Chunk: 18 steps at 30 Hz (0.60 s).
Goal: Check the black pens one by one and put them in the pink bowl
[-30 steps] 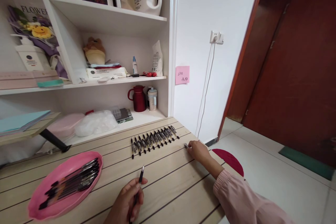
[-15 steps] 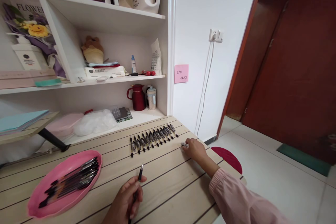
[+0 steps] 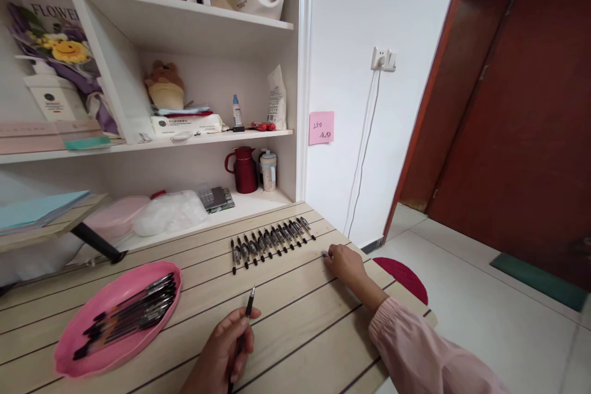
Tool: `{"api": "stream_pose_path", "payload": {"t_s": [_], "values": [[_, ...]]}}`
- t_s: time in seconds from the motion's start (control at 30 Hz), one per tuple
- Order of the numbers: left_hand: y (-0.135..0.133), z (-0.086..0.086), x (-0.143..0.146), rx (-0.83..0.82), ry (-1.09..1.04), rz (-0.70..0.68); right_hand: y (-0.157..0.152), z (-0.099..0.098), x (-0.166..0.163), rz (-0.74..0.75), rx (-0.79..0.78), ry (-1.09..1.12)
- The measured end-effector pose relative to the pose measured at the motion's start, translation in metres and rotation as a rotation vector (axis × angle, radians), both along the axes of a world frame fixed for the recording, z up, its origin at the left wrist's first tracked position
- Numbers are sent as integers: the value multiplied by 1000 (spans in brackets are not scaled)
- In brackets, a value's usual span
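1. Down at the near edge, the left hand (image 3: 226, 345) has its thumb and fingers closed around a slim black pen (image 3: 249, 306) with a metal tip.
2. Look at the lie of it: the pen slants up through the grip, tip clear beyond the fingertips and aimed toward the shelves, the rear end poking out below the palm.
3. Over to the right hand (image 3: 346, 268), low over the striped wooden table (image 3: 286, 326) near its right edge – fingertips together, pinching a small silvery piece (image 3: 325, 253).
4. Only one end of that piece peeks out, on the left side of the fingers (the rest is hidden, so its exact kind I cannot tell).
5. Just beyond the hands, a slanting row of black-ended pens (image 3: 272, 245) lies side by side; its right end is near the right hand, neither hand touching it.
6. Out to the left, the pink scalloped tray (image 3: 111, 288) holds a bundle of dark pens (image 3: 133, 315), all lying roughly the same way – well apart from the right hand.
7. Behind it all, a dark red jug (image 3: 245, 169) stands on the lowest shelf (image 3: 272, 198).
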State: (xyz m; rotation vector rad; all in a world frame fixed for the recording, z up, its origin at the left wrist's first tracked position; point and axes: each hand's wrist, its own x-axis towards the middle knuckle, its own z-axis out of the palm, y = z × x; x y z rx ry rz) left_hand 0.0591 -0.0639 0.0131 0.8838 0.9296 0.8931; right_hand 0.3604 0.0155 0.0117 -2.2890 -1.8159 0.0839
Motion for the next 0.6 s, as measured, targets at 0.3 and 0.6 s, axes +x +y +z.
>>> {"api": "stream_pose_path", "payload": {"t_s": [0.3,0.6], "values": [[-2,8,7,26,0,-2,-15,13,-12,-10,118,73],[-4,14,52,122,50,142,-45,18,-143,310,158,1558]]}}
